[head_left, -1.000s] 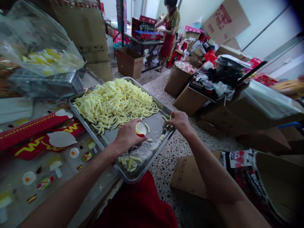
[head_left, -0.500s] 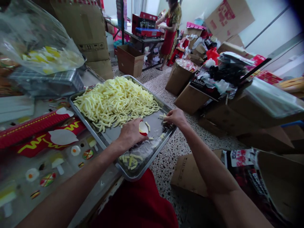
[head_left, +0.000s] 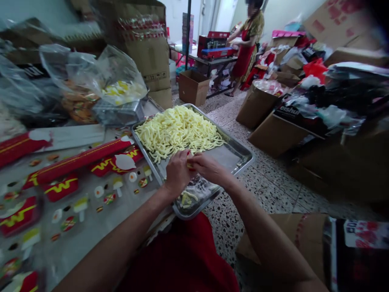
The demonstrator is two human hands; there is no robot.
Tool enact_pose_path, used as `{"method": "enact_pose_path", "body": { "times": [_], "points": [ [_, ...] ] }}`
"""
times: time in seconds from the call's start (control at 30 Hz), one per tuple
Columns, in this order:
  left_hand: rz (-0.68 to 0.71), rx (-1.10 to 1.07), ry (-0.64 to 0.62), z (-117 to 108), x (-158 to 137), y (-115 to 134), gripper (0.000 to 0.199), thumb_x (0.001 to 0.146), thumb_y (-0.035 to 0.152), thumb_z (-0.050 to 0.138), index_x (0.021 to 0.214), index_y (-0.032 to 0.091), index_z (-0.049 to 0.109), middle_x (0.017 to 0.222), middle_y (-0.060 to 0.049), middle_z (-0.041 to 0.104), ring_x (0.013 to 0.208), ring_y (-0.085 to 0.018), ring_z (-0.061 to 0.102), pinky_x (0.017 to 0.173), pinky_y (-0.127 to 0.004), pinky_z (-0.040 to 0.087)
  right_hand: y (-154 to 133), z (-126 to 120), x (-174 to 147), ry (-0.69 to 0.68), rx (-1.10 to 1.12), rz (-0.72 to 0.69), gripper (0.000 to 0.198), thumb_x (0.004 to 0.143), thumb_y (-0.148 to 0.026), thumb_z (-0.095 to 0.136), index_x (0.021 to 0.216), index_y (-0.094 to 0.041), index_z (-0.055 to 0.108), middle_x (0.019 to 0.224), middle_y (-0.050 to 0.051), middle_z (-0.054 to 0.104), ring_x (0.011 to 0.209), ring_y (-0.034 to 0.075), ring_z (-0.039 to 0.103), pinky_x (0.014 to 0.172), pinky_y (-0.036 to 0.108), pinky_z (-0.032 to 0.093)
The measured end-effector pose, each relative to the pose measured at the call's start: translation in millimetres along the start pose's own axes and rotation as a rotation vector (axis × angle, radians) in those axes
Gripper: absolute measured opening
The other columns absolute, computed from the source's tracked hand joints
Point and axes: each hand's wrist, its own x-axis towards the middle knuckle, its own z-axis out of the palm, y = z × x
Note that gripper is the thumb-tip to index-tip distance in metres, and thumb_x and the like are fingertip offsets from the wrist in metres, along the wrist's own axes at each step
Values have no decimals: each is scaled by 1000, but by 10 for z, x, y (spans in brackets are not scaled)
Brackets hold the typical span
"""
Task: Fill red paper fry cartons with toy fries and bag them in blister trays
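Note:
My left hand (head_left: 178, 173) is wrapped around a small red fry carton (head_left: 190, 154), mostly hidden by my fingers. Against the carton's opening, my right hand (head_left: 210, 168) is closed in a pinch, with a bit of pale yellow fry-shaped stick showing at its fingertips. Both hands meet over the near half of a metal tray (head_left: 246, 157). A large heap of pale yellow fry-shaped sticks (head_left: 182, 129) fills the tray's far half. Some loose sticks (head_left: 187, 199) and white powder lie in its near corner.
Left of the tray, a table with a patterned clear cover (head_left: 103, 231) bears several red cartons (head_left: 60, 187) and a plastic bag of yellow-white pieces (head_left: 123, 91). Cardboard boxes (head_left: 194, 87) stand on the speckled floor. A person in a red apron (head_left: 244, 56) stands at a far table.
My right hand has moved left from the tray's right edge to the carton in my left hand. The view has swung left, showing more of the table.

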Motion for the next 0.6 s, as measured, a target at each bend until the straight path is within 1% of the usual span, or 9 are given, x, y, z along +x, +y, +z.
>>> {"method": "enact_pose_path", "body": {
  "times": [0.07, 0.17, 0.27, 0.33, 0.37, 0.4, 0.47, 0.53, 0.6],
  "points": [
    [-27, -44, 53, -109, -80, -16, 60, 72, 23, 73, 129, 16, 56, 127, -12, 66, 120, -29, 61, 108, -42, 46, -62, -46, 13, 30, 48, -73, 27, 90, -11, 52, 86, -18, 77, 87, 4, 68, 86, 16, 57, 80, 27, 43],
    [-65, -129, 156, -261, -246, -23, 61, 69, 22, 75, 127, 18, 57, 124, -10, 68, 117, -27, 62, 107, -41, 47, -209, -42, 72, 118, 67, -60, 18, 84, -13, 65, 87, -20, 81, 85, 2, 71, 77, 14, 60, 74, 26, 42],
    [-83, -211, 245, -378, -477, -53, 60, 68, 23, 78, 124, 19, 57, 121, -10, 69, 114, -26, 63, 105, -42, 49, -409, 60, 121, 218, 11, 11, 10, 77, -19, 76, 84, -24, 83, 75, 0, 69, 69, 15, 59, 69, 28, 42],
    [-103, -240, 310, -456, -646, -110, 63, 66, 22, 80, 125, 19, 57, 121, -10, 69, 113, -27, 63, 104, -42, 49, -545, 176, 129, 306, -44, 0, 5, 76, -28, 81, 81, -26, 83, 77, 2, 68, 73, 18, 59, 70, 31, 43],
    [-120, -240, 345, -503, -733, -150, 66, 65, 22, 82, 125, 19, 56, 121, -11, 69, 112, -27, 64, 103, -42, 50, -614, 247, 121, 330, -59, -25, 6, 77, -32, 81, 79, -26, 82, 80, 4, 67, 76, 19, 59, 72, 32, 45],
    [-144, -234, 379, -560, -826, -195, 68, 64, 23, 83, 126, 19, 56, 121, -10, 68, 111, -27, 64, 102, -43, 50, -687, 324, 101, 324, -58, -58, 8, 78, -35, 80, 79, -27, 82, 83, 5, 65, 79, 20, 60, 73, 33, 46],
    [-206, -220, 444, -703, -1036, -285, 71, 65, 26, 87, 128, 21, 55, 121, -10, 69, 110, -27, 64, 101, -44, 51, -852, 497, 19, 233, 12, -121, 14, 83, -40, 75, 81, -28, 82, 89, 8, 63, 85, 22, 61, 76, 35, 49],
    [-280, -210, 495, -874, -1285, -366, 72, 68, 30, 87, 131, 24, 53, 125, -10, 68, 113, -27, 64, 101, -44, 51, -1048, 700, -107, 56, 199, -170, 20, 88, -41, 68, 97, -29, 81, 101, 9, 65, 92, 23, 64, 78, 34, 53],
    [-352, -183, 531, -1062, -1572, -442, 72, 72, 28, 84, 136, 24, 51, 132, -11, 65, 120, -27, 62, 106, -45, 49, -1260, 936, -218, -103, 419, -176, 28, 91, -40, 64, 114, -30, 76, 113, 9, 68, 98, 22, 67, 82, 33, 55]
  ]
}}
